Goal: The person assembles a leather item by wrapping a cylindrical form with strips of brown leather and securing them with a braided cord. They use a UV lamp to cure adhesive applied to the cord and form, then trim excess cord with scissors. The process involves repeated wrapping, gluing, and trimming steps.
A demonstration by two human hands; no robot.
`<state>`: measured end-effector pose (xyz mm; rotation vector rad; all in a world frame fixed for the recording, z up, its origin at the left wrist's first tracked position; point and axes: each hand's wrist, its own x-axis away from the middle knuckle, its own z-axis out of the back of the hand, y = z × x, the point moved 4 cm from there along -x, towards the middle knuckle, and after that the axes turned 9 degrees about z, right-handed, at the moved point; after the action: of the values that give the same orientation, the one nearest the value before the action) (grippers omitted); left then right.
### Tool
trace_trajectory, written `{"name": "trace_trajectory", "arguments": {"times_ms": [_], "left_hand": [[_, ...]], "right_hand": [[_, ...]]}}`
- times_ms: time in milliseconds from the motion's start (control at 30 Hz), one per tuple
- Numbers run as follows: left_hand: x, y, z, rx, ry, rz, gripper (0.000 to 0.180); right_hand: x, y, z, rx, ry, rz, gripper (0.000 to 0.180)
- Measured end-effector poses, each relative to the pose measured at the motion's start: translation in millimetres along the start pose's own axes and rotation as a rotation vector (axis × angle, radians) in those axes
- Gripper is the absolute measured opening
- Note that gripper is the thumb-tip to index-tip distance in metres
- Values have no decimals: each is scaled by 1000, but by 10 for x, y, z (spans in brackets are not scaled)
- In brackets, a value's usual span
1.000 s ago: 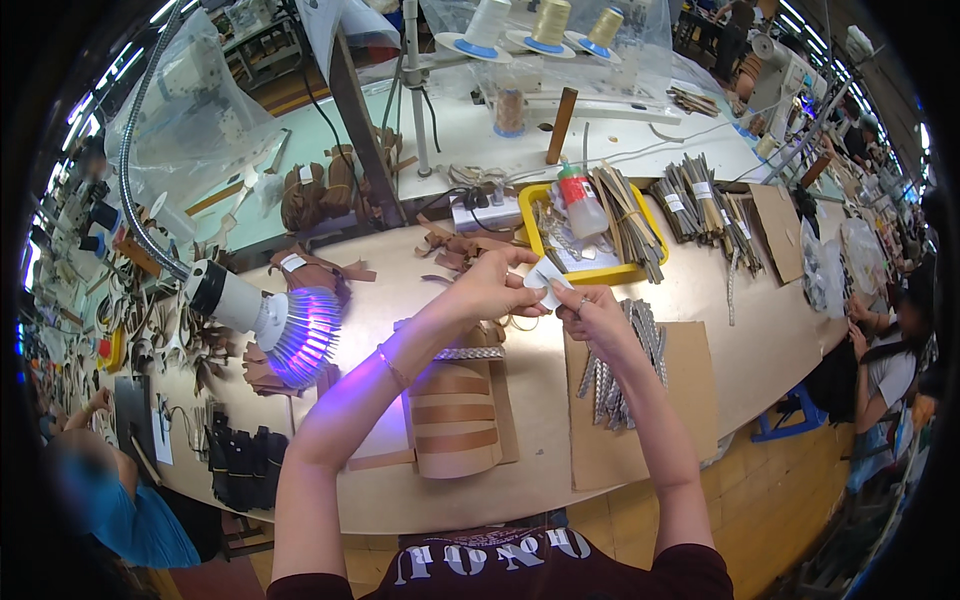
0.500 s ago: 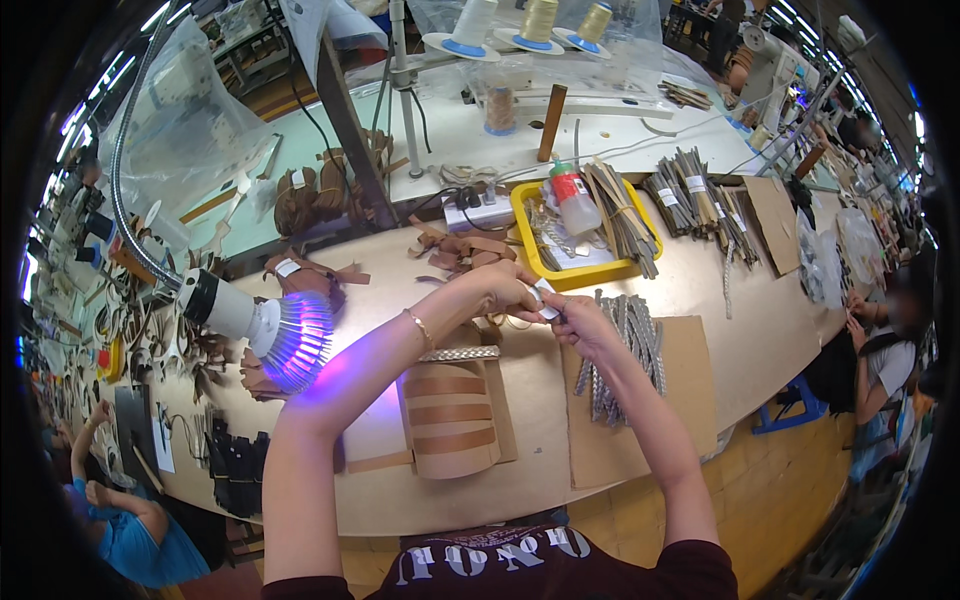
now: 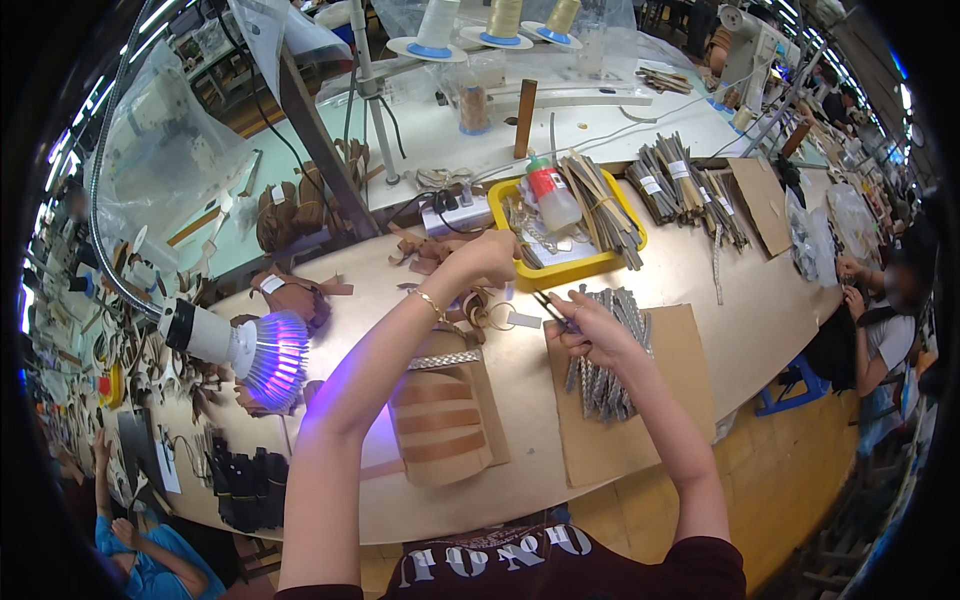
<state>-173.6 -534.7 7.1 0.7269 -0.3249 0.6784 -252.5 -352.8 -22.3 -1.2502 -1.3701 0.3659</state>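
Fingers of the left hand (image 3: 492,256) are curled together at the near rim of the yellow tray (image 3: 600,264); whether anything is pinched in them cannot be told. The left forearm is stretched forward toward 12 o'clock, and a thin bracelet (image 3: 428,300) is worn at the wrist. Fingers of the right hand (image 3: 590,330) are closed on a slim dark tool (image 3: 553,306), whose tip is pointed toward 10 o'clock. The right hand is held over a heap of grey woven strips (image 3: 606,352), which lies on a brown card sheet (image 3: 640,420) on the desk (image 3: 500,500).

A small white tag (image 3: 523,320) is seen on the desk between the two hands, just beside a tangle of brown leather straps (image 3: 470,300). At 7 o'clock from the left hand a tan striped leather piece (image 3: 440,420) is laid flat, with a grey woven band across its top edge. Inside the tray a clear bottle with a red cap (image 3: 548,192) and a bundle of strips are held. At 1 o'clock from the tray, further strip bundles with white paper labels (image 3: 665,180) are stacked. A white lamp head with violet light (image 3: 262,352) is noted at 9 o'clock, near the left elbow. Three thread cones (image 3: 503,18) on blue discs are stood at the far edge.
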Motion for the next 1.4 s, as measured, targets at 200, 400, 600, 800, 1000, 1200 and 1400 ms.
{"name": "trace_trajectory", "arguments": {"times_ms": [200, 400, 600, 800, 1000, 1200, 1400], "left_hand": [[-245, 110, -26, 49, 31, 17, 28], [-563, 147, -26, -519, 593, -220, 16], [-875, 145, -124, -822, 603, -281, 11], [-921, 245, -186, -937, 568, -425, 13], [-914, 337, -255, -1139, 493, -401, 13], [-702, 305, 66, -925, 919, -457, 10], [-530, 298, 340, -507, 744, -294, 14]], "right_hand": [[381, -285, 233, 82, 52, 283, 89], [630, -349, 440, 139, 143, 421, 65], [749, -296, 573, 136, 137, 493, 64], [741, -232, 707, 133, 157, 491, 70], [714, -212, 739, 118, 152, 499, 72], [750, -222, 766, 148, 182, 527, 72], [722, -267, 714, 189, 177, 530, 62]]}}
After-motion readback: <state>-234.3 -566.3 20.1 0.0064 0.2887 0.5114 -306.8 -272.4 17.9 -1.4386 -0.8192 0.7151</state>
